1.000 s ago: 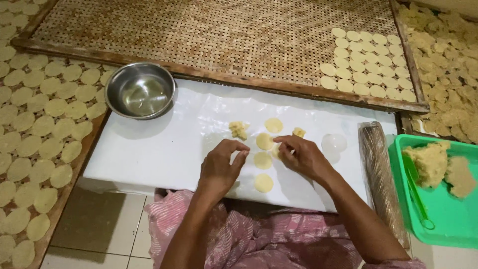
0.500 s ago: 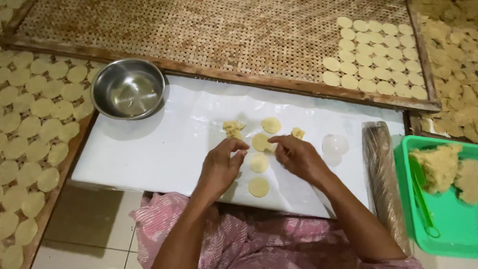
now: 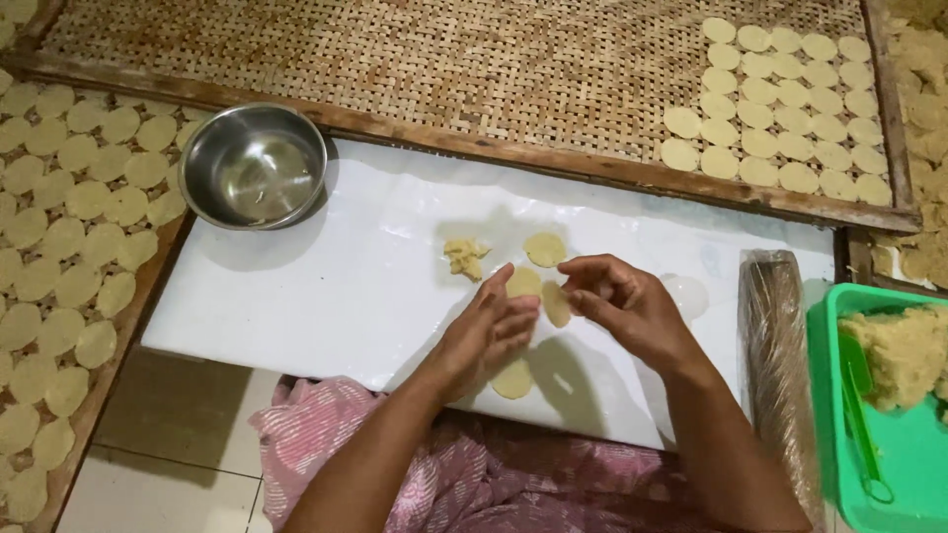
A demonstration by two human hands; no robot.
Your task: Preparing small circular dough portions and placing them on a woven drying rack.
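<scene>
Head view: right hand (image 3: 622, 306) pinches a thin dough disc (image 3: 556, 304) just off the white board (image 3: 326, 286), left hand (image 3: 491, 331) open-fingered, touching another disc (image 3: 523, 282), crumbly dough lump (image 3: 464, 259) and steel bowl (image 3: 253, 165) off left.

A steel bowl (image 3: 253, 165) sits at the board's (image 3: 326, 286) far-left corner; dough discs (image 3: 544, 249) lie mid-board, a wrapped rolling pin (image 3: 780, 355) along its right edge.

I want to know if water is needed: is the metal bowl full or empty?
Nearly empty. The metal bowl stands upright and its shiny bottom shows; whether a thin film of liquid lies there, I cannot tell.
</scene>
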